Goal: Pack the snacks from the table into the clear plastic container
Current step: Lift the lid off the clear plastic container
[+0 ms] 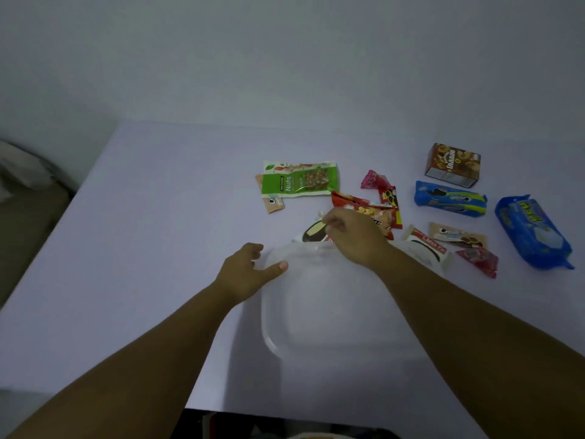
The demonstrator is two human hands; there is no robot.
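Reaching over the clear plastic container, which sits on the pale table right in front of the person, both hands are at its far edge. The left hand rests on the corner at 10 o'clock, with loose fingers and the thumb lying on the rim. The right hand is curled at 12 o'clock, but I cannot tell if it pinches the rim or the dark and white snack packet just beyond. No snack looks packed yet, so this seems to be the very start. The green nuts bag lies at 12 o'clock, the red crackers packet at 1 o'clock, and the blue cookie packs and brown box at 2 o'clock. Next, I think, the box must be open, then one packet gripped and dropped inside.
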